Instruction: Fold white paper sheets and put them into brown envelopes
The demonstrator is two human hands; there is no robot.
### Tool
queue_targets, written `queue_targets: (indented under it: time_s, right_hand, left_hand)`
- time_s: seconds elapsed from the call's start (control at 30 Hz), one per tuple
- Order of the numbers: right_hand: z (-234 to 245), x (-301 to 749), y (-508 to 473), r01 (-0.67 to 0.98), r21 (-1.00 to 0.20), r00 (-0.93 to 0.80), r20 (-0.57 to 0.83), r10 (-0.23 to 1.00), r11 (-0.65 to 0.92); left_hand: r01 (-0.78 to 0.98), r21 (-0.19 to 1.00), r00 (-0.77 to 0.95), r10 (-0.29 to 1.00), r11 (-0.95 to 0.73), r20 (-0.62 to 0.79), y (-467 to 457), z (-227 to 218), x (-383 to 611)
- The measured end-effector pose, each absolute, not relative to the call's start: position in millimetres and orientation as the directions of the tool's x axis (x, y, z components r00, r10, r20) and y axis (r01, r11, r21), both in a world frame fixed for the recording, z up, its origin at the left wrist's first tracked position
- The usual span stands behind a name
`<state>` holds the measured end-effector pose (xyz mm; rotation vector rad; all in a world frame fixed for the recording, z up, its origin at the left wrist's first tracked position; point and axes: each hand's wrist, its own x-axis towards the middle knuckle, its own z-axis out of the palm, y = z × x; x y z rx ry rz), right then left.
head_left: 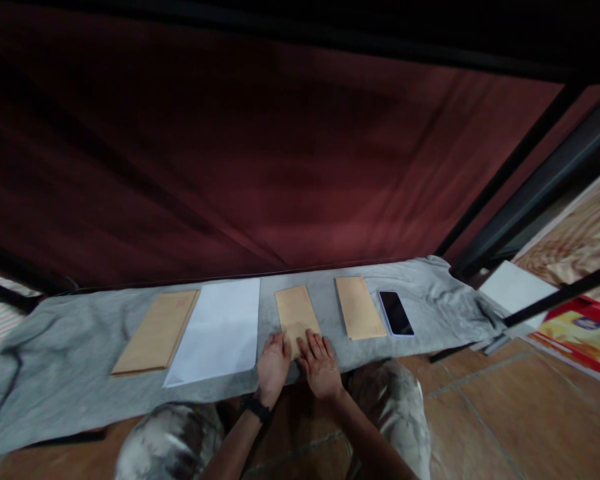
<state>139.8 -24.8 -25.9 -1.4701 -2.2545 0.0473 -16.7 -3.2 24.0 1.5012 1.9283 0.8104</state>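
Observation:
A brown paper envelope (297,308) lies on the grey cloth in front of me, its near end under my hands. My left hand (273,367), with a dark band on the wrist, has its fingers bent together at the envelope's near left edge and grips it there. Flat on the near right part of the envelope rests my right hand (321,367), fingers stretched and slightly apart. To the left are a stack of white paper (220,330) and a pile of larger brown envelopes (155,330). Another brown envelope pile (359,308) lies on the right.
A phone (396,313) with a dark screen lies right of the envelopes. Grey cloth (65,360) covers the narrow bench. A dark red panel (300,167) rises behind it. On the right are black metal bars (515,177) and a red-and-yellow box (580,333).

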Motion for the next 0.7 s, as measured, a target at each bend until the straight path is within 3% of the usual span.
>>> queue_targets:
  time_s: [0.07, 0.17, 0.23, 0.37, 0.7]
  right_hand:
    - [-28, 139, -25, 0.864, -0.265, -0.324, 0.356, 0.876, 0.428]
    - [-28, 138, -24, 0.862, -0.267, -0.324, 0.364, 0.873, 0.431]
    - [-29, 138, -24, 0.862, -0.262, -0.325, 0.370, 0.870, 0.434]
    - [-31, 138, -25, 0.866, -0.248, -0.325, 0.382, 0.865, 0.435]
    - [-32, 137, -23, 0.867, -0.267, -0.306, 0.382, 0.872, 0.421]
  left_hand:
    - [0.701, 0.712, -0.110, 0.993, 0.047, 0.042, 11, 24, -11]
    - [0.827, 0.553, 0.047, 0.993, -0.099, 0.108, 39, 17, -6]
    - [0.887, 0.451, 0.063, 0.993, -0.100, 0.096, 57, 10, -7]
    - [0.926, 0.370, 0.044, 0.995, -0.075, 0.093, 79, 3, -20]
    - [0.857, 0.515, -0.062, 0.998, 0.039, 0.029, 31, -3, -20]
